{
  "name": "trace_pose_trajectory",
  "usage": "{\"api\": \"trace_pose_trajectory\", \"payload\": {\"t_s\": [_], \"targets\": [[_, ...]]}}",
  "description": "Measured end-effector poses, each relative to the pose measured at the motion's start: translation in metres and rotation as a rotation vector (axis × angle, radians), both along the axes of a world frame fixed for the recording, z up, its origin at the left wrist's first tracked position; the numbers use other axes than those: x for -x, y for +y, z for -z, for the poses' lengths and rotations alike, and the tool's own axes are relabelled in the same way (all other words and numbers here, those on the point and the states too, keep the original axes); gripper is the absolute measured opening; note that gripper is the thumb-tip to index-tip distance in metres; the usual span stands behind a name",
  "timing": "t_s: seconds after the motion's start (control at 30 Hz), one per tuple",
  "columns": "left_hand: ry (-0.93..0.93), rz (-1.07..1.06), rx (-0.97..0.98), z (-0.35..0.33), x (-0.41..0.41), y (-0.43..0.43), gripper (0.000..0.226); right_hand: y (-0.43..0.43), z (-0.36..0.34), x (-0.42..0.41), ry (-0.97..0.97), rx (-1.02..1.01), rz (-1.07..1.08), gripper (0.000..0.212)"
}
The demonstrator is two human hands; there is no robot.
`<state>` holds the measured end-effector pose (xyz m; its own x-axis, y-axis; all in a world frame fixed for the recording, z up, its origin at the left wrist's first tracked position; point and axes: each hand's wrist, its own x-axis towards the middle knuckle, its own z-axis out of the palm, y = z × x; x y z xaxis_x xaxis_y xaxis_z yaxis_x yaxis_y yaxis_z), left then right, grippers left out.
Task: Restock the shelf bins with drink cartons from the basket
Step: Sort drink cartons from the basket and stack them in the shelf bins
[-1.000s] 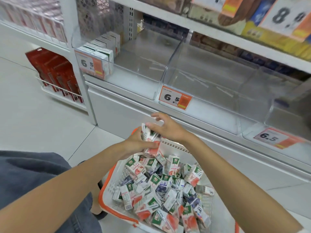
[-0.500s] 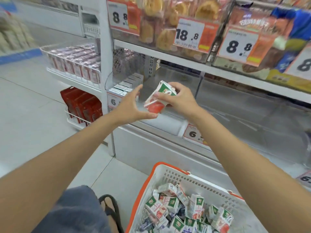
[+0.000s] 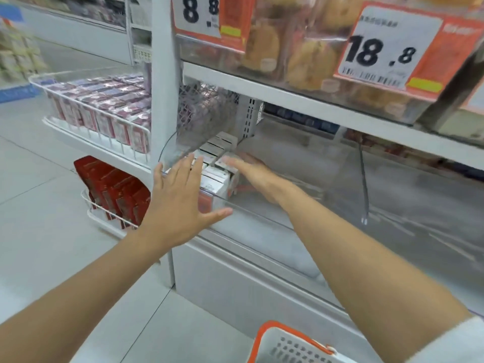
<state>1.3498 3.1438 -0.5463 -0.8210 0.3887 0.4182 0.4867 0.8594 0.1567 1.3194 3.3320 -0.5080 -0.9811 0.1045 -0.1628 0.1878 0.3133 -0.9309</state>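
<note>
Head view: angled down and left at a shop shelf; motion blur softens most edges.
Shelf bin: clear plastic bin [image 3: 251,214] on the lower shelf, with a see-through front wall along the shelf's front edge.
Drink cartons: a row of white cartons [image 3: 213,176] packed at the bin's left end, running front to back along its left wall.
Right hand: right hand [image 3: 248,170] reaches over the front wall into the bin, palm down, fingers straight and together. It lies flat against the right side of the carton row and grips nothing.
Left hand: left hand [image 3: 180,203] is outside the bin at its front-left corner, fingers spread and straight, thumb pointing along the front wall. It holds nothing; whether the palm touches the plastic cannot be told.
Basket: white basket [image 3: 285,344] with an orange rim, only one corner showing at the bottom edge, on the floor below the right forearm. Its contents are out of sight.
Divider: clear divider [image 3: 364,179] stands upright, well to the right of the cartons.
Upper shelf: packaged pastries [image 3: 309,56] sit behind a price tag [image 3: 387,53] reading 18.8; the second tag [image 3: 201,14] near the post reads 8.8.
Side racks: upper wire rack [image 3: 104,108] left of the post holds purple-and-red boxes; red packs [image 3: 115,189] stand in the rack beneath it.
Floor: pale tiles [image 3: 39,205].
</note>
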Motion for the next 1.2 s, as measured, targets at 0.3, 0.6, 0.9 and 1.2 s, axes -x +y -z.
{"api": "trace_pose_trajectory", "payload": {"t_s": [0.3, 0.6, 0.9, 1.2], "targets": [[-0.014, 0.006, 0.001, -0.003, -0.003, 0.001, 0.122, -0.006, 0.003, 0.000, -0.020, 0.122, -0.082, 0.060], [0.100, 0.018, -0.088, -0.033, -0.053, 0.016, 0.082, 0.010, -0.026, -0.088, 0.382, -0.627, -0.016, 0.061], [-0.590, 0.169, -0.323, 0.057, -0.187, 0.067, 0.044, 0.050, 0.060, -0.290, 0.245, -0.598, 0.076, 0.028], [-0.933, 0.028, -0.264, 0.141, -0.262, 0.031, 0.036, 0.028, 0.235, -0.381, -0.459, -0.283, -0.072, 0.073]]}}
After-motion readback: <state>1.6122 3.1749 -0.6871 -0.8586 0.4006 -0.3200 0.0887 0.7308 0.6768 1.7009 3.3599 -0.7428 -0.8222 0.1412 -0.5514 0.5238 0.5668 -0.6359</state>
